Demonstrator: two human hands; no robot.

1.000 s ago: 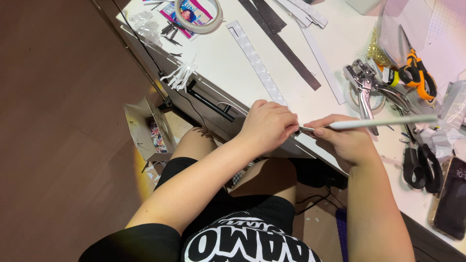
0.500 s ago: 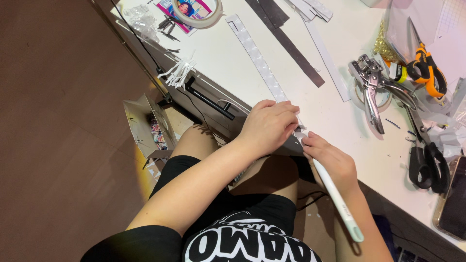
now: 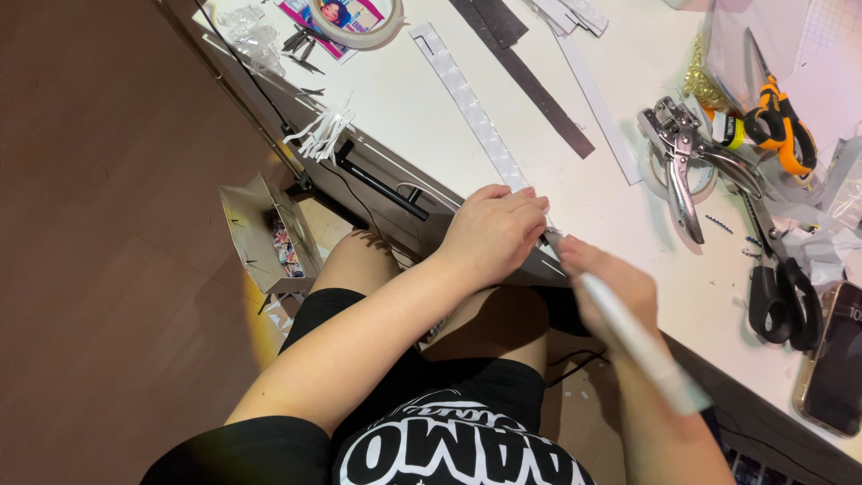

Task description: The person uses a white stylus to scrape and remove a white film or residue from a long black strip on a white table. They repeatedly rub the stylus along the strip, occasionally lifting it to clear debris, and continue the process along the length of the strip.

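My left hand lies flat with closed fingers on the near end of a long white strip that runs across the white table. My right hand grips a slim white craft knife or pen, motion-blurred, with its tip down at the strip's end beside my left fingertips, at the table's front edge. The handle points back toward my body.
On the table lie dark strips, a white strip, a tape roll, a metal hole punch, orange-handled scissors, black scissors and a phone. An open cardboard box sits on the floor.
The white tool in my right hand has swung from pointing out over the table to pointing back toward me. My left hand stays pressed on the strip.
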